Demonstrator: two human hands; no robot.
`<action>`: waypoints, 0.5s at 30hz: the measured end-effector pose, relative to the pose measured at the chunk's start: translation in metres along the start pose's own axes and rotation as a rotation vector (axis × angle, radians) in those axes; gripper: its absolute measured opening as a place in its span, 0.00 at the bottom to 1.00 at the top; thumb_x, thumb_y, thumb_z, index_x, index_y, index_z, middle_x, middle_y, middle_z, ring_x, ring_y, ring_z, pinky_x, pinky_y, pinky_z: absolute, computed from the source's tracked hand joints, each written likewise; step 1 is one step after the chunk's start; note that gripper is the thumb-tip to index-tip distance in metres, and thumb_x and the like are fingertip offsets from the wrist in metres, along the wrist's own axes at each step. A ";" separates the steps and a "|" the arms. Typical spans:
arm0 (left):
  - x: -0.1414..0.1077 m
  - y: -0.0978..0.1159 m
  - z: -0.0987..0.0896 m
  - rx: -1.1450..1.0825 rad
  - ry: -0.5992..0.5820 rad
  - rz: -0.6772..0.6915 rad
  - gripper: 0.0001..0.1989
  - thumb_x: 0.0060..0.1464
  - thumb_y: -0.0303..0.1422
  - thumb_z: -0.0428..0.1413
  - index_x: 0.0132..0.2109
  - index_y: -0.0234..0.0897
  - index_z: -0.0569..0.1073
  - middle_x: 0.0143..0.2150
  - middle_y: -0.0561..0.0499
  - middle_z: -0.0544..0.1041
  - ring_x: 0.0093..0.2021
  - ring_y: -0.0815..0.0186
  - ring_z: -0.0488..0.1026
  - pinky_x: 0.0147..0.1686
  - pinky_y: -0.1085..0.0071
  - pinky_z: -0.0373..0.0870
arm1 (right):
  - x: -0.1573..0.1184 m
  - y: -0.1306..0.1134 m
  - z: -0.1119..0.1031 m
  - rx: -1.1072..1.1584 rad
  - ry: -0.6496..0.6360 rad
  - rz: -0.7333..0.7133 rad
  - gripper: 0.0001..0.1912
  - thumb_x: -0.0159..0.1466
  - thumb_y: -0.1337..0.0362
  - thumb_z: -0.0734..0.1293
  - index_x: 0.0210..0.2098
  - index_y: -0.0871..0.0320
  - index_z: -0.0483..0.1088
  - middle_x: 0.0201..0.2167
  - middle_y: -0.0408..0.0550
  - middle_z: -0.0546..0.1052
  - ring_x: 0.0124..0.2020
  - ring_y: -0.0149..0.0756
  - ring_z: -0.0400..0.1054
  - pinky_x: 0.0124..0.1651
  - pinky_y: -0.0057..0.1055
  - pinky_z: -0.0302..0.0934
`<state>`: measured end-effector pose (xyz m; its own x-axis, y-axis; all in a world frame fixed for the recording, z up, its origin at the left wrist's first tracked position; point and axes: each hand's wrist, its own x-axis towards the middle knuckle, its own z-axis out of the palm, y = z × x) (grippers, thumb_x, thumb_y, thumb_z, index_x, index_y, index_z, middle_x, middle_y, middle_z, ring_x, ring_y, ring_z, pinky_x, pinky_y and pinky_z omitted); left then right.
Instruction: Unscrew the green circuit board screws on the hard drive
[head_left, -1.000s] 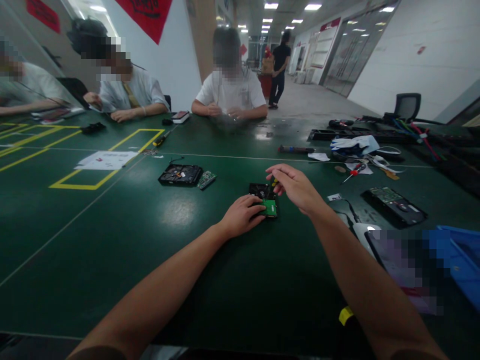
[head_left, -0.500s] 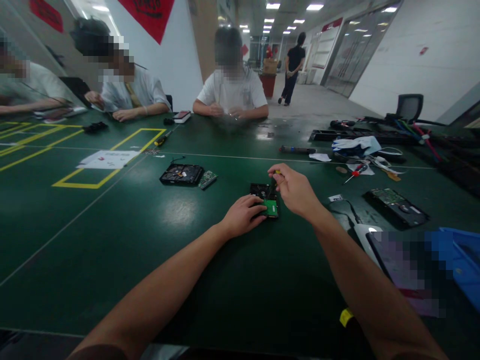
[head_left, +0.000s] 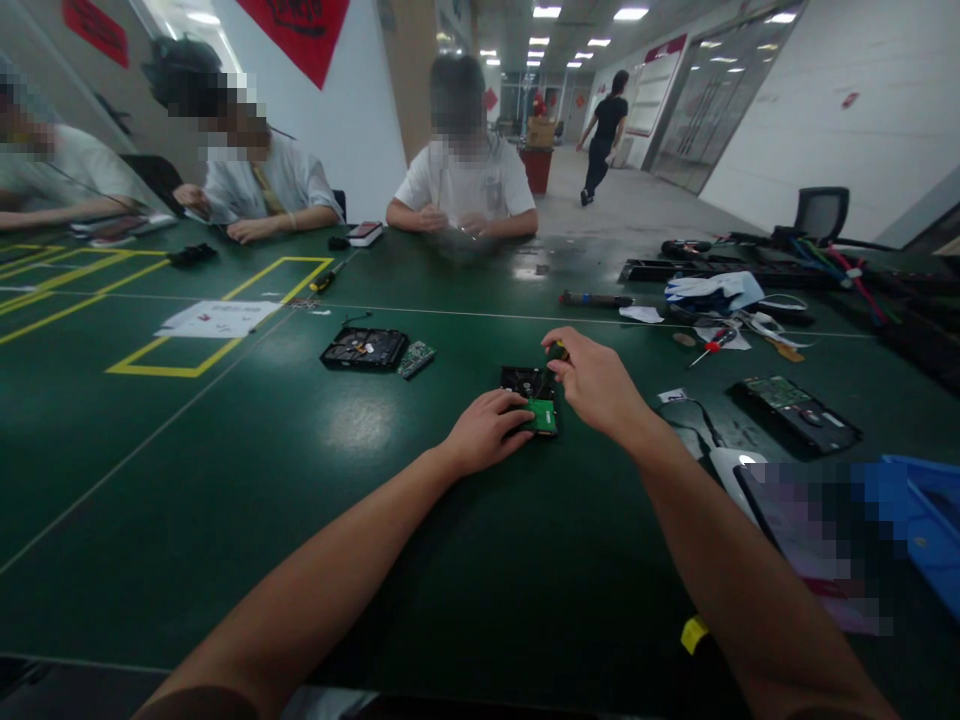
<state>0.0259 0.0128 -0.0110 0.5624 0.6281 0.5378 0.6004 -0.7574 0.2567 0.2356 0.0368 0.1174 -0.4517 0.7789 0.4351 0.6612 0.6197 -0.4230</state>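
Observation:
A hard drive with a green circuit board lies on the green table in front of me. My left hand grips its left side, fingertips on the board and thumb by the near edge. Above the drive's right side, my right hand is closed around a screwdriver with a yellow and dark handle. The shaft slants down toward the drive's dark part; where the tip rests is too small to make out.
An opened drive case and a loose circuit board lie to the left. At right are another hard drive, a red screwdriver, a white glove, a pixelated device and a blue bin. Several people sit across the table.
My right hand has shifted slightly right, and the screwdriver now tilts more. My left hand keeps its place on the drive. A person in the background has walked to the right.

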 end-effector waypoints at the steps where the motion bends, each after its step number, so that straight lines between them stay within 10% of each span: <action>1: 0.000 0.000 0.000 0.000 -0.002 0.001 0.16 0.66 0.40 0.57 0.56 0.41 0.77 0.58 0.42 0.75 0.61 0.53 0.71 0.63 0.48 0.69 | 0.000 0.000 0.000 -0.008 0.001 0.006 0.15 0.66 0.72 0.61 0.50 0.54 0.67 0.48 0.53 0.78 0.47 0.46 0.72 0.52 0.43 0.63; 15: 0.000 0.000 -0.001 0.001 -0.013 -0.005 0.16 0.66 0.41 0.57 0.56 0.41 0.77 0.58 0.42 0.75 0.61 0.52 0.71 0.62 0.48 0.70 | 0.001 -0.002 0.008 -0.154 0.075 0.106 0.12 0.70 0.60 0.66 0.51 0.56 0.69 0.48 0.59 0.77 0.47 0.51 0.72 0.47 0.44 0.63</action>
<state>0.0256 0.0130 -0.0101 0.5671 0.6338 0.5260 0.6035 -0.7544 0.2584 0.2289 0.0370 0.1125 -0.3324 0.8260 0.4552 0.7888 0.5081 -0.3458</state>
